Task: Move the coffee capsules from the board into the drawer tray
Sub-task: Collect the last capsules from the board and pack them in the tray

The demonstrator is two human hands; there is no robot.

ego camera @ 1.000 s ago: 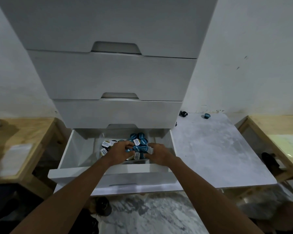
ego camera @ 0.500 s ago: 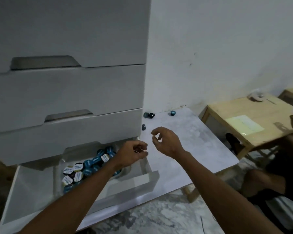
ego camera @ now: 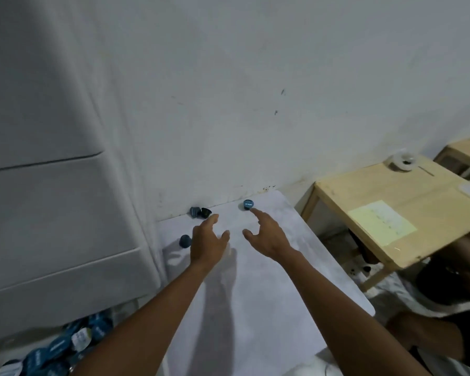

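Several coffee capsules lie at the far end of the white board (ego camera: pixel 255 280). A blue capsule (ego camera: pixel 248 204) sits near the wall, and my right hand (ego camera: pixel 266 234) is open with its forefinger almost touching it. A grey-blue capsule (ego camera: pixel 194 212) and a black capsule (ego camera: pixel 206 212) lie together by the wall, just beyond the fingertips of my open left hand (ego camera: pixel 206 240). Another blue capsule (ego camera: pixel 185 241) rests left of that hand by the cabinet. A heap of blue and white capsules (ego camera: pixel 65 346) fills the drawer at the bottom left.
A white drawer cabinet (ego camera: pixel 52 185) stands left of the board. A wooden table (ego camera: pixel 407 213) with a yellow sheet and a tape roll (ego camera: pixel 402 160) stands to the right. Another person's hand (ego camera: pixel 423 337) shows at the lower right.
Both hands have left the drawer and reached forward over the board to its far end. The view has swung right and up, so the drawer is nearly out of sight.
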